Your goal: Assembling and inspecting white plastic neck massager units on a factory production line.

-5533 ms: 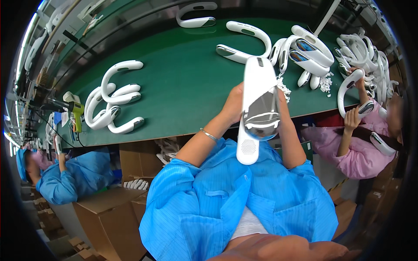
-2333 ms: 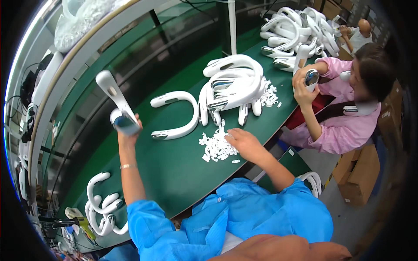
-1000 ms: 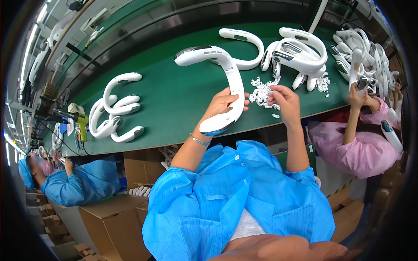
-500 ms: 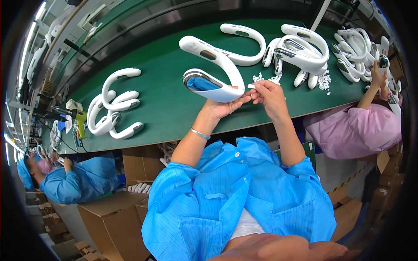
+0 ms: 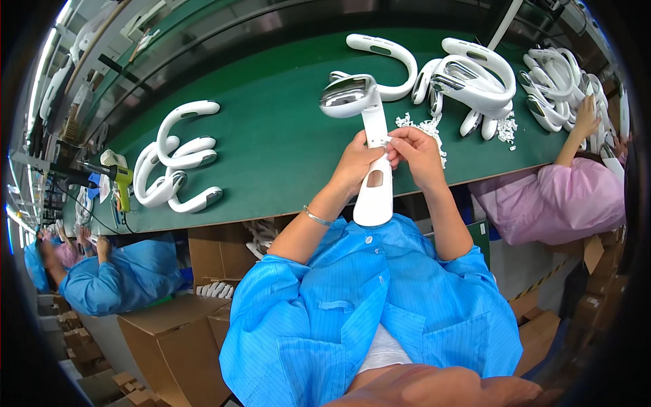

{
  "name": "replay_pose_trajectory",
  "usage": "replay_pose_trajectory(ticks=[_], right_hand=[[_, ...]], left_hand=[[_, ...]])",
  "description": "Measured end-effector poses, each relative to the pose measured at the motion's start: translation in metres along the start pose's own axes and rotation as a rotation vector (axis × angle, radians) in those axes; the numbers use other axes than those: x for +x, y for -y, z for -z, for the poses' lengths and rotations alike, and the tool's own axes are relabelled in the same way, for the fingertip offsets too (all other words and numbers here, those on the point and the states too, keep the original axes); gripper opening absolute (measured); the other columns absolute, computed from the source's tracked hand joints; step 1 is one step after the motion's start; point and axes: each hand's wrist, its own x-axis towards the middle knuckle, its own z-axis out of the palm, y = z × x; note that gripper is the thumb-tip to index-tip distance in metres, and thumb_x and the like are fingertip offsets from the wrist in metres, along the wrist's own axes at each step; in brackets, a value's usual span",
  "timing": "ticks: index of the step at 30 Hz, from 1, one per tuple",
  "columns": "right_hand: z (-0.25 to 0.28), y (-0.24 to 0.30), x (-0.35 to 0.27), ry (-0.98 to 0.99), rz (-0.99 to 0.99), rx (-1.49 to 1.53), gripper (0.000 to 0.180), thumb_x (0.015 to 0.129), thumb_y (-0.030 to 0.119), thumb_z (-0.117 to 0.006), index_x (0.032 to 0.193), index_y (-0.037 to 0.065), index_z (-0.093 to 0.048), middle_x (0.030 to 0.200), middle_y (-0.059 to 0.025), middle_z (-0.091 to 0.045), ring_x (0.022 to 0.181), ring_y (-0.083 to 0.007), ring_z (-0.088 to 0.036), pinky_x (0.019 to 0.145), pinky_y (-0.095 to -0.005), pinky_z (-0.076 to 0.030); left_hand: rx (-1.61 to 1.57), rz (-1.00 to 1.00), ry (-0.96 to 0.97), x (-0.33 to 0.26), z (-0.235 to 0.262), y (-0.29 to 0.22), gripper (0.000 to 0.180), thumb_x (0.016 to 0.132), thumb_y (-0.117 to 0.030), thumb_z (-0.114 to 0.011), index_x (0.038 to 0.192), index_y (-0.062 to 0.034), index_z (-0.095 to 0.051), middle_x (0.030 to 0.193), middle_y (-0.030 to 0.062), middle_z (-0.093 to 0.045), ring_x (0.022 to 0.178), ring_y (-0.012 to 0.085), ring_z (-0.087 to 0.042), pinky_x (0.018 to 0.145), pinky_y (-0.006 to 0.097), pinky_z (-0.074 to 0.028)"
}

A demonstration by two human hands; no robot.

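My left hand (image 5: 355, 166) is closed round the middle band of a white, curved neck fan (image 5: 374, 203). The fan is held edge-on above the front of the table, one end toward my chest and the glossy silver-sided end (image 5: 347, 97) pointing away. My right hand (image 5: 422, 157) has its fingertips pinched at the band's right side. Between them and the band sits a small white plastic piece (image 5: 387, 142), partly hidden by the fingers. Just beyond that hand lies a loose pile of similar small white pieces (image 5: 428, 127) on the green tabletop (image 5: 285, 129).
Several neck fans (image 5: 178, 159) lie at the left, beside a yellow-green power tool (image 5: 123, 182). More are heaped at the right (image 5: 475, 85) and far right (image 5: 553, 85). A person in pink (image 5: 553, 203) reaches in there; another in blue (image 5: 122, 275) sits left. Cardboard boxes (image 5: 173, 346) stand below.
The neck fan has turned from lying sideways to edge-on, its one end now toward my chest. My right fingers have brought the small white piece against the band.
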Motion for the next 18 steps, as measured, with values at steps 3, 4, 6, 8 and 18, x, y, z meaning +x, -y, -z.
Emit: replay_pose_trajectory(ticks=[3, 4, 6, 8, 18], right_hand=[[-0.001, 0.003, -0.002, 0.033, 0.006, -0.051, 0.009, 0.086, 0.004, -0.059, 0.090, -0.002, -0.062, 0.075, -0.0051, -0.062, 0.062, -0.0086, -0.059, 0.053, -0.0199, -0.047], [-0.001, 0.001, -0.002, -0.009, 0.045, -0.125, 0.007, 0.085, 0.004, -0.060, 0.088, -0.002, -0.061, 0.075, -0.0047, -0.062, 0.063, -0.0086, -0.059, 0.053, -0.0199, -0.047], [-0.001, -0.002, -0.002, -0.049, 0.084, -0.200, 0.006, 0.083, 0.004, -0.061, 0.087, -0.002, -0.061, 0.074, -0.0044, -0.062, 0.063, -0.0086, -0.059, 0.053, -0.0199, -0.047], [-0.001, -0.006, -0.004, -0.088, 0.170, -0.341, 0.004, 0.082, 0.002, -0.061, 0.083, -0.002, -0.060, 0.074, -0.0036, -0.062, 0.067, -0.0068, -0.060, 0.055, -0.0198, -0.047], [0.022, -0.033, -0.025, -0.145, 0.421, -0.759, 0.017, 0.085, 0.007, -0.058, 0.100, 0.005, -0.067, 0.093, -0.0101, -0.065, 0.086, -0.0216, -0.062, 0.081, -0.0348, -0.048]], left_hand=[[0.055, -0.045, -0.009, 0.001, 0.001, 0.001, 0.034, 0.086, -0.003, -0.053, 0.117, 0.0024, -0.041, 0.094, 0.0155, -0.059, 0.068, 0.0208, -0.064, 0.058, 0.031, -0.056], [0.056, -0.046, -0.018, 0.001, 0.003, 0.002, 0.033, 0.085, -0.001, -0.052, 0.116, 0.0024, -0.041, 0.094, 0.0155, -0.059, 0.068, 0.0207, -0.064, 0.058, 0.031, -0.056], [0.055, -0.083, -0.039, 0.006, 0.006, 0.010, 0.033, 0.084, 0.001, -0.050, 0.116, 0.0021, -0.041, 0.095, 0.0157, -0.059, 0.068, 0.0211, -0.064, 0.058, 0.031, -0.056], [0.055, -0.121, -0.061, 0.006, 0.007, 0.013, 0.033, 0.084, 0.003, -0.049, 0.116, 0.0018, -0.042, 0.096, 0.0158, -0.059, 0.068, 0.0214, -0.065, 0.058, 0.031, -0.056], [0.305, -0.332, -0.131, 0.000, 0.007, 0.023, 0.043, 0.080, 0.003, -0.054, 0.122, 0.0003, -0.042, 0.106, 0.0098, -0.055, 0.096, 0.0168, -0.056, 0.082, 0.029, -0.049]])
